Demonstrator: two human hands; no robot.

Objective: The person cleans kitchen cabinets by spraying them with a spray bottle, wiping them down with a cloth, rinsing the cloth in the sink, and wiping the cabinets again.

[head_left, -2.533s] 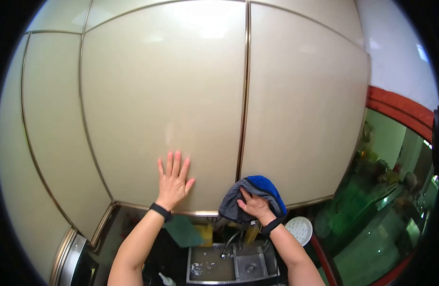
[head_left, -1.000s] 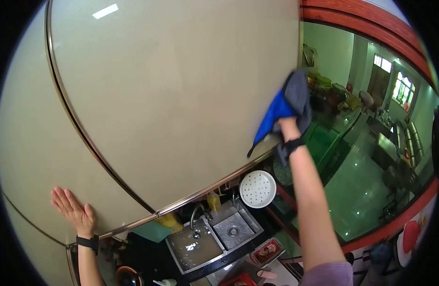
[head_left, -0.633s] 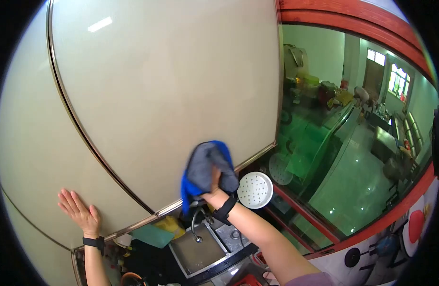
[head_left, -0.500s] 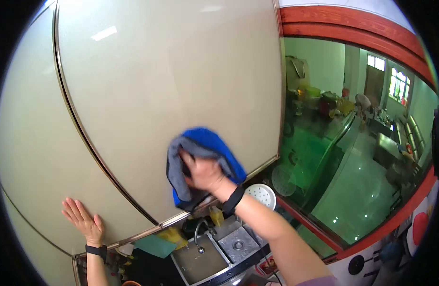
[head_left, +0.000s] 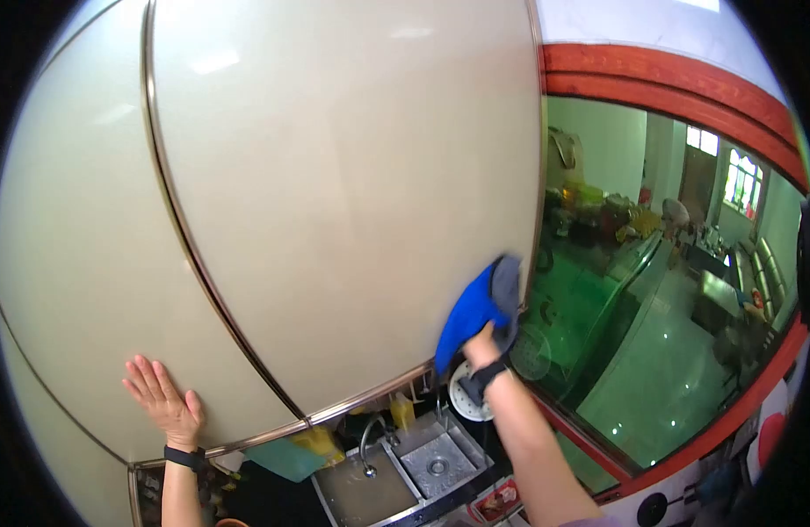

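Observation:
My right hand [head_left: 483,343] grips a blue and grey cloth [head_left: 472,311] at the lower right corner of the large cream cabinet door [head_left: 335,193]. The cloth hides most of its fingers. Folded over, the cloth shows its grey side toward the window. On the neighbouring cabinet door [head_left: 71,263], my left hand [head_left: 166,400] lies flat near the bottom edge with its fingers stretched out. A dark band circles each wrist.
Below the doors is a double steel sink [head_left: 370,496] with a curved faucet [head_left: 366,443]. A white perforated strainer [head_left: 465,400] hangs behind my right wrist. At the right, a red-framed window [head_left: 668,70] holds greenish glass.
My right hand has carried the cloth rightward across the door from its lower middle to its right edge. My left hand stays flat on its door. The view has shifted slightly.

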